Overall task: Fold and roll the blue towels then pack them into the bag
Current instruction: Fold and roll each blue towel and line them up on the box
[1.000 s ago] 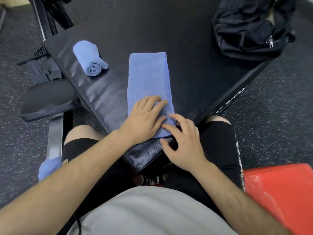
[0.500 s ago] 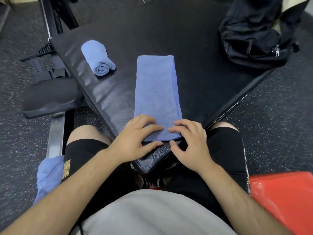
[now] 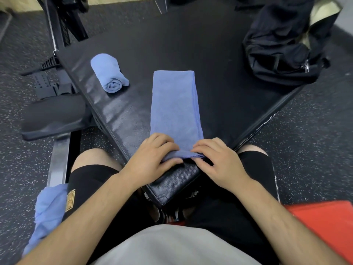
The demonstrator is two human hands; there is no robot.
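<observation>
A blue towel folded into a long strip (image 3: 174, 108) lies lengthwise on the black padded platform (image 3: 172, 44). My left hand (image 3: 150, 159) and my right hand (image 3: 219, 161) both pinch its near end, which is lifted and curled up off the pad. A rolled blue towel (image 3: 108, 73) lies on the platform at the left. A loose blue towel (image 3: 47, 209) hangs by my left thigh. The black bag (image 3: 282, 46) sits on the platform's far right corner.
A black bench seat (image 3: 51, 115) and its metal frame (image 3: 59, 155) stand to the left on the speckled floor. A red pad (image 3: 328, 226) lies at the lower right. Rack uprights (image 3: 57, 22) rise at the far left.
Both hands slid back to the strip's near end and went from lying flat on it to pinching its edge, which now lifts and curls. The view shifted a little.
</observation>
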